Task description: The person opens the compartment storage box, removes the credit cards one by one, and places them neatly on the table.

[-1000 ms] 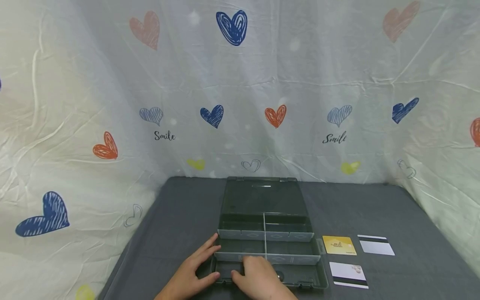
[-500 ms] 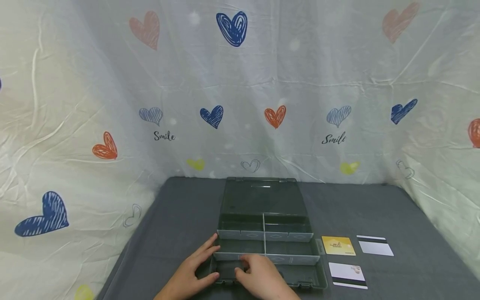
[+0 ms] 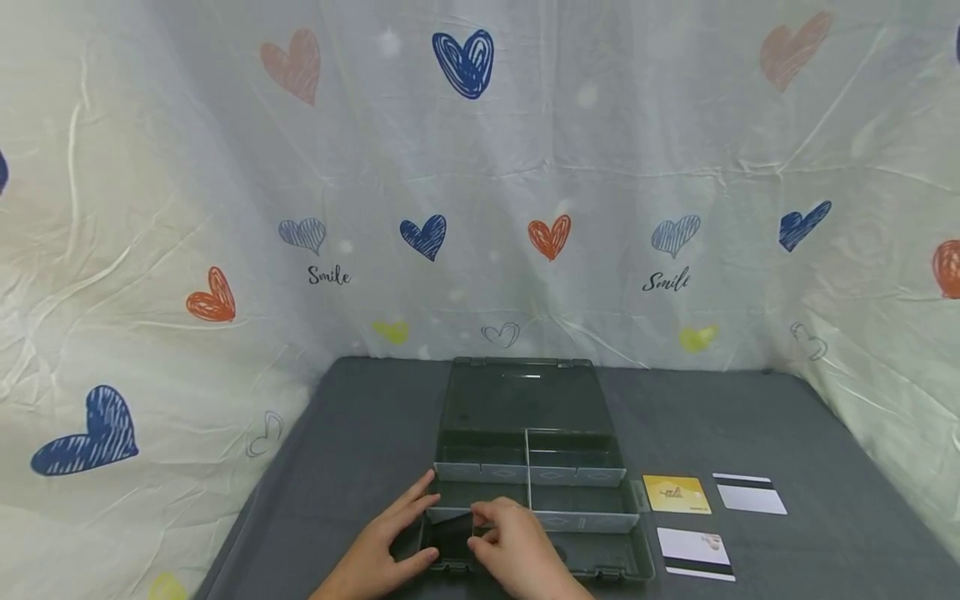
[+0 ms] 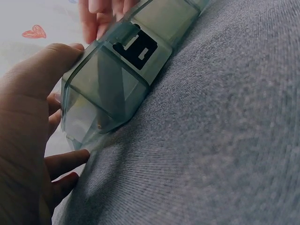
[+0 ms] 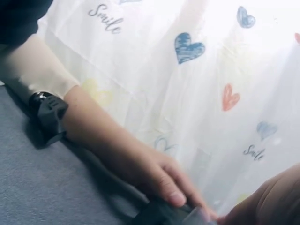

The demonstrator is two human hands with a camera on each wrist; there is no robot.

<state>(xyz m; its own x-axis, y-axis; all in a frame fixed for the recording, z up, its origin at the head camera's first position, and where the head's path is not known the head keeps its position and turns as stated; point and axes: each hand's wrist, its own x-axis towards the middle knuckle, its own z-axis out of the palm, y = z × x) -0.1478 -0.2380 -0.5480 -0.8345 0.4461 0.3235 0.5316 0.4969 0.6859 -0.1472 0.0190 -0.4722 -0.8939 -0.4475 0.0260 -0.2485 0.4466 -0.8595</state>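
A translucent dark-green compartment box [image 3: 592,554] lies with its lid [image 3: 528,396] laid back. My left hand [image 3: 382,542] rests against the box's left end, fingers fairly straight and spread, thumb at the front rim. My right hand [image 3: 517,546] reaches into the front row and pinches a thin, dark, card-like piece [image 3: 450,537] by its right edge. That piece stands tilted in the left part of the row. Through the box wall in the left wrist view, a dark upright strip [image 4: 110,84] shows. In the right wrist view the left hand [image 5: 157,178] touches the box.
Right of the box lie a yellow card [image 3: 677,494], a white card with a dark stripe [image 3: 750,493] and another striped white card [image 3: 696,553]. Pale dividers [image 3: 530,473] split the box's rear rows. A heart-print curtain [image 3: 480,183] hangs behind the grey tabletop [image 3: 360,433].
My right fingers have drawn back slightly from inside the front row and raised the right edge of the dark piece, which now tilts. My left hand stays at the box's end.
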